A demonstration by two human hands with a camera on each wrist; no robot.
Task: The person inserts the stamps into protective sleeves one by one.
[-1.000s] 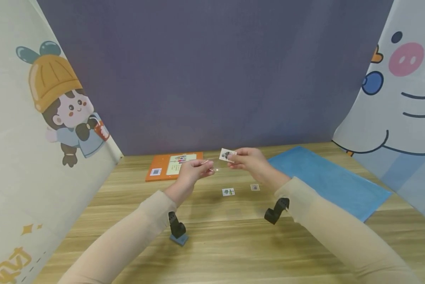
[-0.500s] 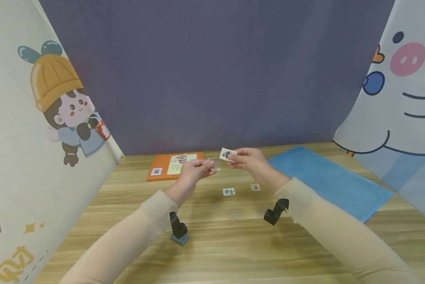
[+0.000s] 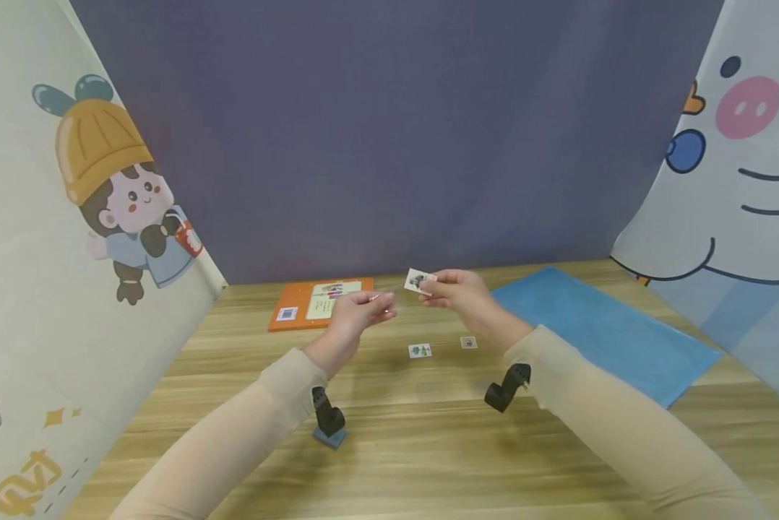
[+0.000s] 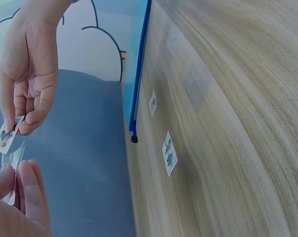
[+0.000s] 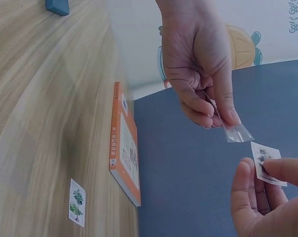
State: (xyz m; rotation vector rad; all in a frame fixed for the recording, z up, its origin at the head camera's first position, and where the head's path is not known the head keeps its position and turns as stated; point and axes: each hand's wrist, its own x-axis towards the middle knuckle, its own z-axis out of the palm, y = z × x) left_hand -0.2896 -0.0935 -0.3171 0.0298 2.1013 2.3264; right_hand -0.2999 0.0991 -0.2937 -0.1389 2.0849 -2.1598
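Surface (image 3: 428,448): a wood-grain top is seen, carrying a blue zip pouch (image 3: 597,328) to the right, an orange booklet (image 3: 318,302) at the far left, and two loose stamps.
Change: very little is altered against the earlier head views; both hands remain raised above the surface, and the gap between stamp and sleeve is about as it was. From this it is judged that the stamp is not yet entered into the sleeve and that lining-up is in hand.
Left hand (image 3: 357,318): its fingers are closed in a pinch on a small clear plastic sleeve (image 5: 236,132), whose free end is turned toward the other hand.
Right hand (image 3: 457,292): a small picture stamp (image 3: 418,281) is pinched between thumb and fingertips, held in the air.
Stamp to sleeve: the stamp is held just beside the sleeve's open end, near but apart; no overlap is shown in either wrist view.
Tree stamp (image 3: 419,351): laid flat on the surface, below and between the hands, untouched.
Smaller stamp (image 3: 468,343): laid just right of the tree stamp, beneath the right hand, also untouched.
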